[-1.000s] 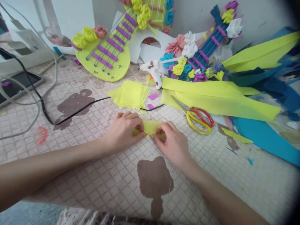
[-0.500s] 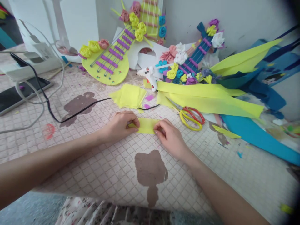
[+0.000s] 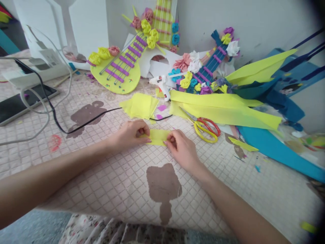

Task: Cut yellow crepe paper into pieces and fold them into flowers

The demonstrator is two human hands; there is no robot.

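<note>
A short strip of yellow crepe paper [image 3: 158,137] stretches between my two hands, low over the table. My left hand [image 3: 132,133] pinches its left end between thumb and fingers. At the right end, my right hand [image 3: 181,146] has its thumb and fingertips closed on the paper. Just beyond my hands lies a stack of yellow crepe paper pieces [image 3: 142,105]. To the right of my right hand rest scissors [image 3: 205,129] with one red and one yellow handle, their blades pointing toward the back left.
A white glue gun [image 3: 162,85] stands behind the paper stack. Long yellow sheets [image 3: 223,108] and a blue strip [image 3: 276,149] cover the right side. Decorated paper guitars [image 3: 122,69] lean at the back. A phone [image 3: 27,101], cables and a power strip [image 3: 38,71] occupy the left.
My hands keep hold of the yellow strip, with my fingertips shifting slightly along its ends. The whole view has tilted a little; the other things lie as before.
</note>
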